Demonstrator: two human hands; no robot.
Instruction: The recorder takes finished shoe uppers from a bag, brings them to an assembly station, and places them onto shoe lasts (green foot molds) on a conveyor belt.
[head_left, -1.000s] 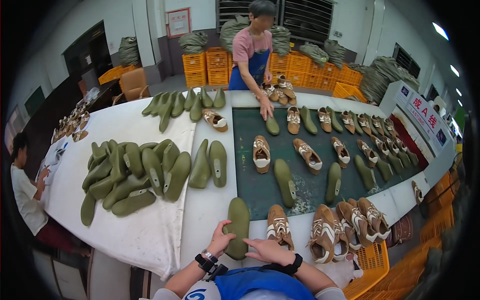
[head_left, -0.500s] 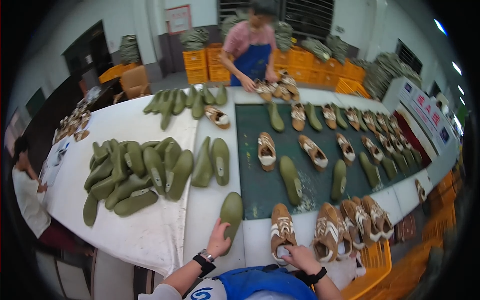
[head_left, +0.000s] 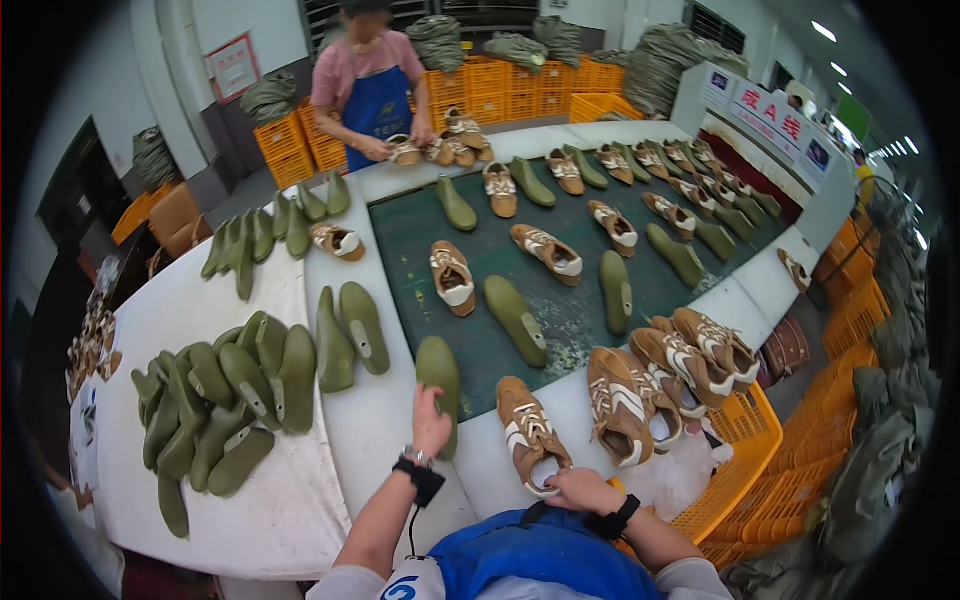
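Note:
My left hand (head_left: 431, 425) is closed around the near part of a green shoe last (head_left: 437, 375), which lies on the white tabletop just left of the green belt. To the right, my right hand (head_left: 584, 491) grips the heel of a brown sneaker with white stripes (head_left: 526, 428); some of its fingers are hidden at the shoe's opening. That sneaker rests toe away from me, with something pale inside its opening. Past my left hand, a pair of green shoe lasts (head_left: 362, 325) stands on the white top. More brown sneakers (head_left: 622, 405) crowd together right of my right hand.
Sneakers and lasts stand in rows on the green belt (head_left: 470, 345). A heap of green lasts (head_left: 215, 400) covers part of the white sheet at left. Across the table, a person in a blue apron (head_left: 380, 115) handles sneakers. An orange crate (head_left: 755, 450) sits at my right.
The view has swung to the right, so the table appears shifted left and tilted. Both hands stay on the same last and sneaker.

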